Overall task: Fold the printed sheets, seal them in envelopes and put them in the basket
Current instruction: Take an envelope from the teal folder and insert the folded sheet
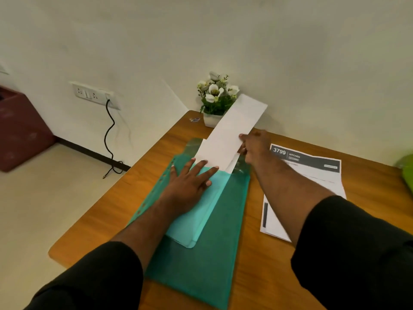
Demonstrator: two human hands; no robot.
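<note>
My left hand (190, 182) lies flat, fingers straight, on the green folder (207, 253). At its 1 o'clock, my right hand (254, 146) pinches a white envelope (232, 133) protruding from the folder's mouth; printed sheet (312, 182) at 3 o'clock on the worktop (134, 186).

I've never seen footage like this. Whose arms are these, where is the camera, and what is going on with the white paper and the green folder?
No machine here: a person wears a camera on the head, looking down at their own hands. The left hand lies flat on a green folder on a wooden table. The right hand pinches a long white envelope at the folder's open end. A printed sheet lies to the right, and a small flower pot stands by the wall.
</note>
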